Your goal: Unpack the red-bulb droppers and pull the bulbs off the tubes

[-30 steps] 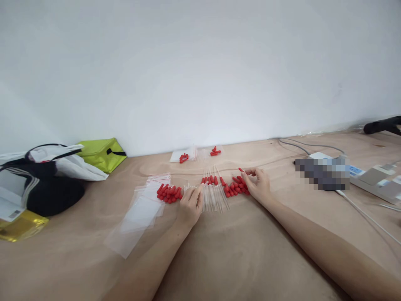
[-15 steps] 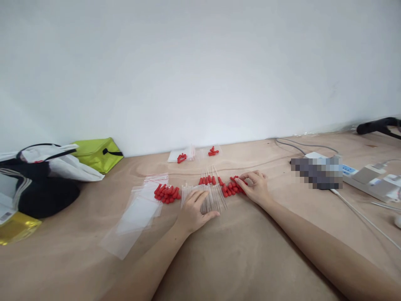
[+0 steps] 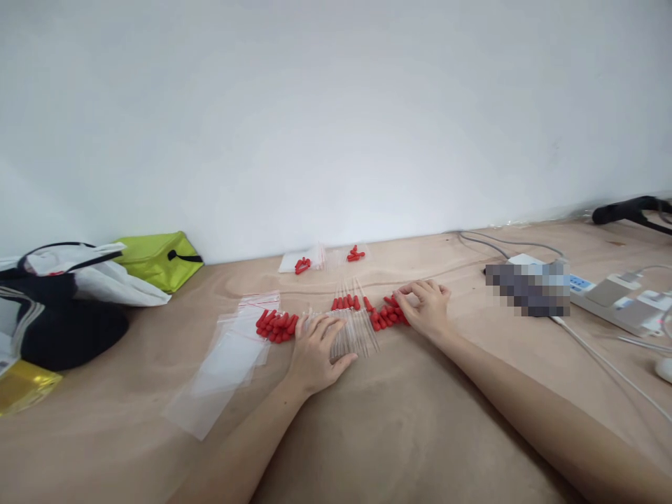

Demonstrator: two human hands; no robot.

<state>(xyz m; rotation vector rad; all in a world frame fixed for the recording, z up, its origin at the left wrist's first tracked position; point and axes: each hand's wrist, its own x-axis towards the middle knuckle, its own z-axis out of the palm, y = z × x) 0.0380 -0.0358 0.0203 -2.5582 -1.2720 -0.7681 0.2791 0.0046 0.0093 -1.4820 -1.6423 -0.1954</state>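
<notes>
My left hand (image 3: 313, 348) lies flat with fingers spread on a bundle of clear thin tubes (image 3: 357, 330) on the wooden table (image 3: 399, 420). Just left of it sits a pile of red rubber caps (image 3: 276, 326). My right hand (image 3: 428, 306) rests at a second pile of red caps (image 3: 386, 313), its fingertips curled down onto the pile; whether they pinch a cap is hidden. A few tubes with red caps fitted (image 3: 347, 302) lie behind the bundle.
Clear zip bags (image 3: 225, 357) are fanned out to the left. Filled bags with red caps (image 3: 309, 262) lie near the wall. Green pouch (image 3: 157, 259) and black-white bag (image 3: 68, 301) sit far left. A power strip (image 3: 614, 297) and cables (image 3: 603, 357) lie right.
My left hand went from pinching at the tubes to lying flat on the bundle. My right hand dropped from holding a cap up to touching the right pile.
</notes>
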